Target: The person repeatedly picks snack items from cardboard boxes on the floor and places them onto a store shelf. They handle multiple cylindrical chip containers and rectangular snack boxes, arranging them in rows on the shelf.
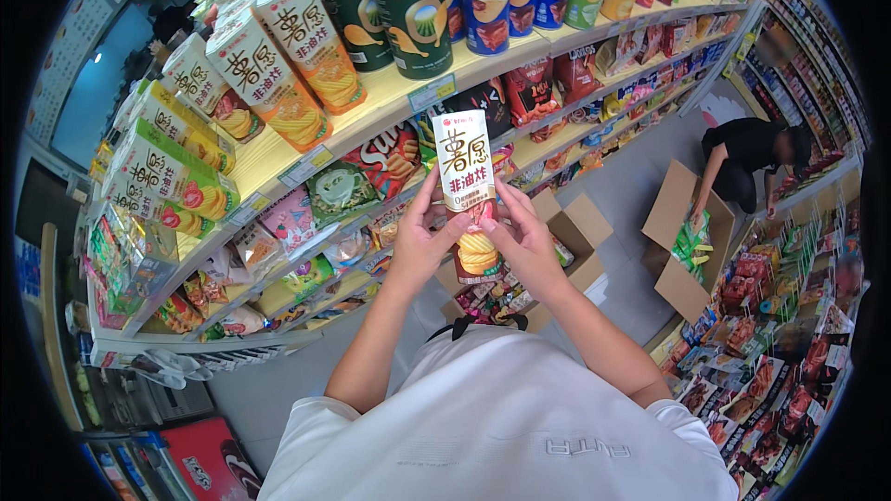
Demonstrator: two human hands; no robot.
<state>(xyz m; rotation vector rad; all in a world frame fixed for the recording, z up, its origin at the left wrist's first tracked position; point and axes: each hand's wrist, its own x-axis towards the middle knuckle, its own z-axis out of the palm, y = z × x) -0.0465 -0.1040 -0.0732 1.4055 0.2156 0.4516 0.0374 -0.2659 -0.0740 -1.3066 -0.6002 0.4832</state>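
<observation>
Both hands hold one tall snack carton, white above and brown below, with a picture of chips (468, 167), upright before the shelves. My left hand (426, 226) grips its left edge and my right hand (521, 229) its right edge, with both thumbs on the front. Orange-and-white cartons of like shape (270, 80), a brown-and-white one (212, 94) and green ones (177, 174) stand on the top shelf (362, 111) to the left. Dark green canisters (411, 14) and Lay's tubes (486, 0) stand farther along it.
Below my hands an open cardboard box (581, 223) holds colourful packages. At the right a crouching person (745, 153) reaches into another open cardboard box (672, 205) with green bags. Bagged snacks fill the lower shelves (334, 243) and the right-hand rack (766, 362).
</observation>
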